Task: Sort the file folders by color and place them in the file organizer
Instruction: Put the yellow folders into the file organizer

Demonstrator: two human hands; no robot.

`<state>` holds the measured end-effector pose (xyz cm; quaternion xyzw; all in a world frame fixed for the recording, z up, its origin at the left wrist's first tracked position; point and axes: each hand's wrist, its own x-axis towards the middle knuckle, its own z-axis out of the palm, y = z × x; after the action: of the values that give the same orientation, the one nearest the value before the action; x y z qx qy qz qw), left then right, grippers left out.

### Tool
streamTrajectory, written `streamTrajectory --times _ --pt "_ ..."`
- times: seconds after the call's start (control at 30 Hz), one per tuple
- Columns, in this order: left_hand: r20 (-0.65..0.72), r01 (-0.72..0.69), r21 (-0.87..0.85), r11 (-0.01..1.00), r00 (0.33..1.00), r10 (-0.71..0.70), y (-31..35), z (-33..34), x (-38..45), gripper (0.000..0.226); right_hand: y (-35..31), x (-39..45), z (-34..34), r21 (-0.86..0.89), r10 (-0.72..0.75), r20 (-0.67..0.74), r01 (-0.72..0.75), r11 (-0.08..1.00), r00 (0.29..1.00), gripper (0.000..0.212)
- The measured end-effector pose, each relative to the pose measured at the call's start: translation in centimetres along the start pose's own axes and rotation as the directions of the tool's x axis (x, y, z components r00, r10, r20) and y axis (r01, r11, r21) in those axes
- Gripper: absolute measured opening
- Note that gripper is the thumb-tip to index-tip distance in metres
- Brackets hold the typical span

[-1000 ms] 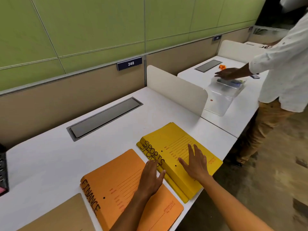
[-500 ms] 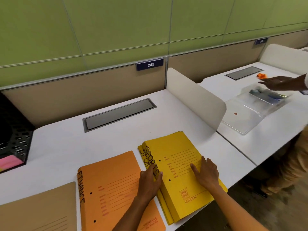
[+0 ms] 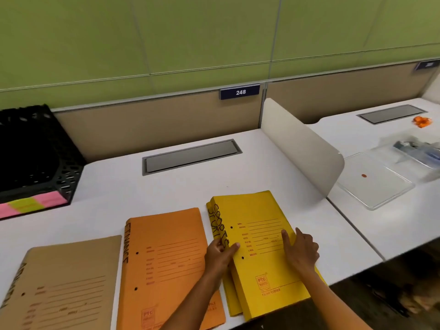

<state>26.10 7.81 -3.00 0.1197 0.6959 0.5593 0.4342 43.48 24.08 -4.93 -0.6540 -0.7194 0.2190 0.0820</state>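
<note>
A stack of yellow folders [image 3: 257, 239] marked SPORTS lies near the desk's front edge. My left hand [image 3: 220, 254] grips the stack's left spine edge, thumb on top. Flat on the top folder's cover, to the right, rests my right hand [image 3: 301, 251]. Left of the stack lies an orange folder [image 3: 164, 253] marked FINANCE, and further left a brown folder [image 3: 64, 277]. The black mesh file organizer [image 3: 35, 153] stands at the far left, with pink and yellow-green paper [image 3: 31, 204] at its base.
A cream divider panel [image 3: 297, 146] separates my white desk [image 3: 142, 194] from the neighbouring one, which holds a clear plastic tray [image 3: 373, 179] and a small orange object [image 3: 422, 121]. A grey cable hatch [image 3: 190, 156] sits in the desk. The beige partition carries a 248 label [image 3: 240, 92].
The view has swung left, bringing the organizer and brown folder into sight and losing the other person. My left hand has shifted from the orange folder to gripping the yellow stack's spine.
</note>
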Motion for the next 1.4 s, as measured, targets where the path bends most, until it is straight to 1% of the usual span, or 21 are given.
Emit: streamTrajectory --times 0.13,0.23,0.33,0.37,0.4,0.47,0.53,0.67,0.8,1.0,1.1,1.13,1.23,1.33,1.4 --pt "0.067 0.011 -0.108 0.994 0.998 -0.003 -1.5 1.1 -0.8 0.101 -0.2 -0.1 0.3 0.065 0.004 -0.007 -0.004 0.998 1.000 0.067" --pt "0.100 0.022 -0.158 0.987 0.995 -0.006 -1.2 1.9 -1.6 0.088 -0.4 -0.5 0.0 0.133 0.040 -0.068 -0.031 0.991 0.997 0.063" --pt "0.147 0.009 -0.198 0.980 0.989 0.021 -0.7 2.0 -2.2 0.087 -0.7 -0.7 -0.5 0.185 0.074 -0.094 -0.055 0.981 0.993 0.057" --pt "0.155 0.002 -0.199 0.980 0.987 0.030 -0.5 1.7 -2.4 0.082 -1.0 -0.8 -0.6 0.195 0.074 -0.092 -0.055 0.979 0.993 0.057" --pt "0.155 -0.007 -0.201 0.980 0.987 0.039 -0.3 1.4 -2.5 0.073 -1.3 -1.0 -0.7 0.199 0.070 -0.094 -0.051 0.979 0.993 0.056" --pt "0.141 -0.037 -0.202 0.979 0.988 0.067 0.1 0.4 -2.6 0.054 -2.3 -1.3 -0.7 0.203 0.055 -0.108 -0.032 0.979 0.993 0.055" --pt "0.123 -0.068 -0.200 0.978 0.988 0.094 0.6 -1.0 -2.9 0.044 -3.7 -1.8 -0.7 0.214 0.027 -0.124 0.000 0.977 0.992 0.055" --pt "0.078 -0.126 -0.216 0.968 0.986 0.146 1.6 -4.9 -4.4 0.039 -7.3 -4.0 0.2 0.232 -0.056 -0.124 0.084 0.969 0.991 0.055" --pt "0.018 -0.193 -0.236 0.952 0.979 0.203 2.3 -10.5 -6.6 0.037 -11.7 -8.1 1.9 0.245 -0.154 -0.102 0.175 0.954 0.983 0.052" --pt "-0.128 -0.323 -0.198 0.926 0.945 0.302 2.4 -19.2 -10.7 0.035 -18.8 -15.0 4.8 0.269 -0.302 -0.092 0.316 0.910 0.949 0.051" --pt "-0.223 -0.401 -0.132 0.907 0.903 0.367 2.2 -23.6 -13.1 0.043 -23.1 -18.5 6.3 0.275 -0.450 -0.112 0.463 0.843 0.886 0.053" --pt "-0.251 -0.427 -0.105 0.898 0.885 0.391 2.2 -25.1 -14.0 0.042 -24.6 -19.7 6.8 0.282 -0.498 -0.116 0.510 0.813 0.859 0.055" --pt "-0.345 -0.502 -0.031 0.864 0.817 0.463 1.9 -29.4 -16.1 0.029 -29.6 -23.7 7.4 0.325 -0.608 -0.128 0.612 0.721 0.784 0.050" --pt "-0.436 -0.546 0.035 0.837 0.746 0.504 1.7 -33.5 -17.8 0.025 -35.0 -28.4 7.5 0.365 -0.712 -0.155 0.709 0.603 0.685 0.050" --pt "-0.497 -0.556 0.068 0.828 0.701 0.511 1.5 -36.1 -18.8 0.025 -38.4 -31.7 7.5 0.400 -0.776 -0.169 0.762 0.509 0.608 0.052"
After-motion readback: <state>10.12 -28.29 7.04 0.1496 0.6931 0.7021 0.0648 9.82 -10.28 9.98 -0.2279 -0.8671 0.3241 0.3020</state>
